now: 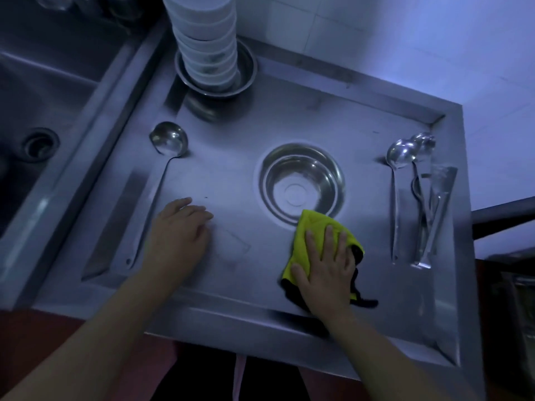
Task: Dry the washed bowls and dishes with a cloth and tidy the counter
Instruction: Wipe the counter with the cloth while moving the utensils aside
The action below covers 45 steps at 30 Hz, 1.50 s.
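Both hands flat on the steel counter (231, 175): right hand (325, 267) presses one yellow cloth (315, 230), left hand (181, 230) spread, holding nothing. One steel bowl (301, 180), one white bowl stack (205, 39), two ladles (168, 140).

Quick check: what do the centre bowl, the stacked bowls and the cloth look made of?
Centre bowl: likely stainless steel, shiny with mirror-like reflections. Stacked bowls: white, smooth, probably ceramic or melamine; cannot tell which. Cloth: soft yellow fabric with black edging, possibly microfibre.
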Motion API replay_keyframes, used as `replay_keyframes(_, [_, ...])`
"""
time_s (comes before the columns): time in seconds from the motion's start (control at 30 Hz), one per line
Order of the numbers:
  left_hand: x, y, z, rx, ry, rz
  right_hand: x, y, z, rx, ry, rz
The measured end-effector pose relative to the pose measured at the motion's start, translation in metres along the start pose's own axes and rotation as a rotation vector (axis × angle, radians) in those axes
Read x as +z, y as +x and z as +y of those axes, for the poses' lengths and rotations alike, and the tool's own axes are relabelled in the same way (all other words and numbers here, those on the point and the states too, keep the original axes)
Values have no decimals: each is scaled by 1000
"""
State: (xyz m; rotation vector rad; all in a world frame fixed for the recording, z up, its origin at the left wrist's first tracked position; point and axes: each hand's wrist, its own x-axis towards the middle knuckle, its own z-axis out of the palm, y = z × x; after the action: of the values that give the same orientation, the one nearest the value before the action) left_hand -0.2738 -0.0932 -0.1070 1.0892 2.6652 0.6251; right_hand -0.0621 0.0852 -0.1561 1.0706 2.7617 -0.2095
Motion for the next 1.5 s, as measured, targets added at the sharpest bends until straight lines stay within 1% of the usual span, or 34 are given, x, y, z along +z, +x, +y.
replay_keyframes(0.13, [-21, -31, -26, -79, 22, 71, 10, -6, -63, -71, 5, -27])
replay_keyframes(0.3, [-29, -58, -49, -178, 8, 100, 21, 20, -145, -276, 46, -20])
replay_keyframes(0.4, [-30, -70, -58, -187, 31, 186, 22, 34, -188, -355, 67, -27])
replay_keyframes(0.53, [-31, -77, -65, -163, 53, 262, 24, 22, -207, -436, 112, -85])
replay_keyframes(0.67, [-25, -77, -54, -208, 29, 235, 26, -9, -193, -544, 173, -152])
replay_keyframes(0.73, [-21, -73, -38, -204, 10, 220, 23, -20, -179, -571, 196, -166])
replay_keyframes(0.83, [-11, -67, -8, -167, 3, 198, 20, -34, -145, -620, 186, -138])
replay_keyframes(0.93, [1, -62, 22, -175, -16, 175, 17, -48, -98, -645, 200, -142])
replay_keyframes(1.0, [11, -62, 44, -143, -16, 165, 15, -56, -59, -645, 179, -153])
replay_keyframes(1.13, [36, -70, 102, -111, -42, 151, 6, -73, 36, -621, 111, -139])
replay_keyframes(1.23, [59, -83, 146, -86, -64, 161, -3, -89, 109, -582, 115, -128])
replay_keyframes(1.33, [81, -97, 185, -92, -71, 125, -10, -102, 177, -537, 80, -161])
replay_keyframes(1.43, [96, -110, 210, -84, -61, 95, -18, -116, 227, -493, 32, -156])
replay_keyframes(1.5, [99, -119, 219, -89, -57, 96, -23, -125, 242, -484, 25, -115])
